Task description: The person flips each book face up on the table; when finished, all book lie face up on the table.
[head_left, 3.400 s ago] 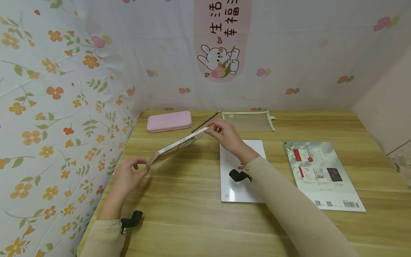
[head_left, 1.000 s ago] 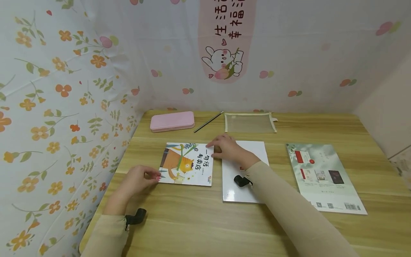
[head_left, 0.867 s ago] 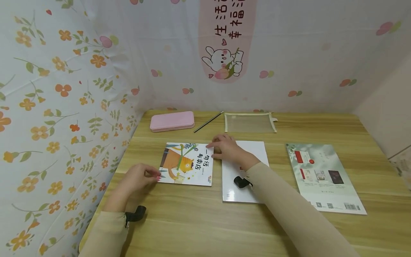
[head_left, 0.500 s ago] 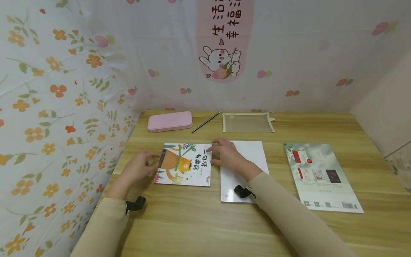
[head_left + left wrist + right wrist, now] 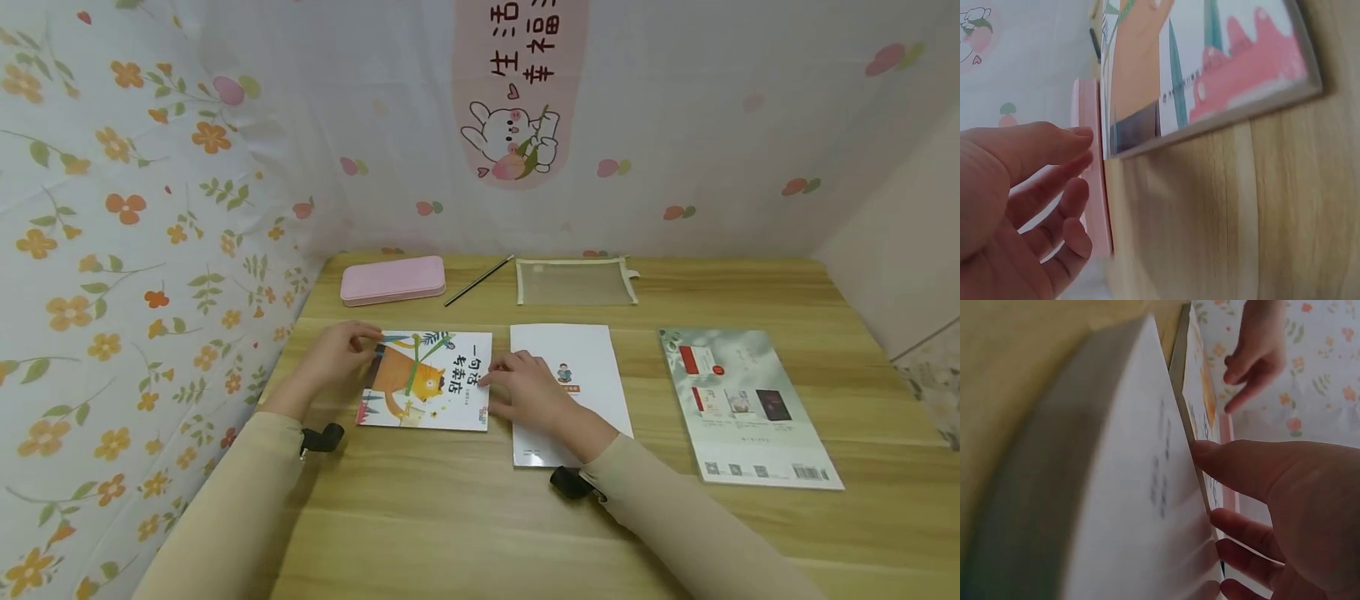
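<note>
On the wooden bench, lying flat and face up between two hands: picture book with an orange cat on its cover, just beside the white booklet and parted from it by a narrow strip of wood. Touching the book's far left corner with loosely extended fingertips, gripping nothing: left hand, seen from the wrist view as relaxed fingers meeting the cover's edge. Resting at the book's right edge, thumb tip against it, other fingers lightly curled over the white booklet, nothing pinched: right hand. Judging by this, squaring and settling the book in its place beside the others, apparently near the end of that step. Calling next, probably, for only a light nudge to line its edges up with the booklet, then lifting both hands clear without dragging the cover. Sitting farther back: pink case, pencil, mesh pouch; off to the right, green-covered book.
</note>
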Demonstrator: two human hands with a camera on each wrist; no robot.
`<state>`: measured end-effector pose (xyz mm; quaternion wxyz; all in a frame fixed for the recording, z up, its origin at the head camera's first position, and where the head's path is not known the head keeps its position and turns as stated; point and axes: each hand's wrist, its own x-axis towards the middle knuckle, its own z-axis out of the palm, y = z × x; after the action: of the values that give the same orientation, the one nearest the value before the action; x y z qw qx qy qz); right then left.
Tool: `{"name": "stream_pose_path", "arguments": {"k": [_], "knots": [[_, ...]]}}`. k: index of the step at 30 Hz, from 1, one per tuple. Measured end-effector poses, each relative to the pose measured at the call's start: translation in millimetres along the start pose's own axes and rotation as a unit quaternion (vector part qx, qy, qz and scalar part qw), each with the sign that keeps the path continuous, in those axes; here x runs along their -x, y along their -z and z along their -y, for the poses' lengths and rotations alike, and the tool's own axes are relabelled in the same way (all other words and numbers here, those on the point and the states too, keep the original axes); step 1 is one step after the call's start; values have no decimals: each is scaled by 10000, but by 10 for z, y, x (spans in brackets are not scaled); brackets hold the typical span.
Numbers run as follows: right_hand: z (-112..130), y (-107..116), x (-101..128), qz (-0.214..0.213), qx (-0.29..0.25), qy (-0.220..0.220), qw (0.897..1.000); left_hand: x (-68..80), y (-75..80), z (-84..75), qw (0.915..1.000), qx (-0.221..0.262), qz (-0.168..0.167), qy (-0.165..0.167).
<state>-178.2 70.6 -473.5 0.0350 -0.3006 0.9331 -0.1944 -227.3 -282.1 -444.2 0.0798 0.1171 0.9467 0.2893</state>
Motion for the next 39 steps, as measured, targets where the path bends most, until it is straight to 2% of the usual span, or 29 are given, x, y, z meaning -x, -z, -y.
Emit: {"name": "stream_pose_path", "arguments": {"k": [7,16,26,33,39], "knots": [[137,-19,125,49,-24,-53,10000,-84,3,54,10000,-66,8,16],[224,-48,176,-115,-73,-196,9997,-140,-9,119,9996,-197,70,-213],[234,6,165,42,0,-388,9992,-145,-38,122,9998,-178,64,-70],[124,35,92,182,-79,-549,9983,-72,-84,131,9999,-146,-1,8],[80,56,13,278,-105,-532,9981,45,-77,121,9997,-146,-2,207]]}}
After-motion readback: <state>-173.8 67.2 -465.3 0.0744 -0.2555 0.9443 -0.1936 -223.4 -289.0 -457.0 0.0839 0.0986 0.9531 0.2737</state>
